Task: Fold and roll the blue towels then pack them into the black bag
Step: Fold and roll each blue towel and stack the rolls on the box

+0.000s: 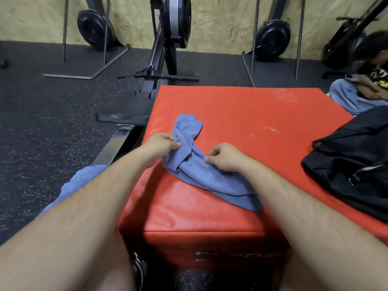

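both hands (161,143) (225,157) pinch blue towel (201,175), red box (252,114)

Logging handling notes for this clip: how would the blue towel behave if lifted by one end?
Probably floppy: the blue towel lies crumpled and twisted on the red box. Likely light: left hand and right hand only pinch its folds. It should drape, not roll.

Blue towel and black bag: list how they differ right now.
The blue towel lies low, twisted and bunched; the black bag sits bulky, with a strap and a metal ring. The left hand and right hand both pinch the blue towel; nothing touches the black bag. The blue towel lies near the middle; the black bag runs off the right edge. Both rest on the red pad.
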